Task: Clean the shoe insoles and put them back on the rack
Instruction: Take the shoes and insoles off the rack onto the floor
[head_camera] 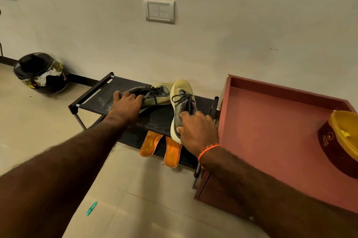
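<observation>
Two yellow-green running shoes with dark laces lie on the top shelf of a low black shoe rack [93,102]. The left shoe [155,95] lies on its side, and my left hand [126,103] grips its heel end. The right shoe [182,100] stands upright with its toe toward the wall; my right hand [197,131] holds its heel and collar. Two orange insoles [151,143] [172,151] lie side by side on the lower shelf, sticking out past its front edge.
A dark red cabinet [271,131] stands right of the rack, with a yellow-lidded round container [341,141] on top. A black helmet [40,73] sits on the tiled floor at the left. A small green object [91,208] lies on the floor. The wall carries a switch plate [159,10].
</observation>
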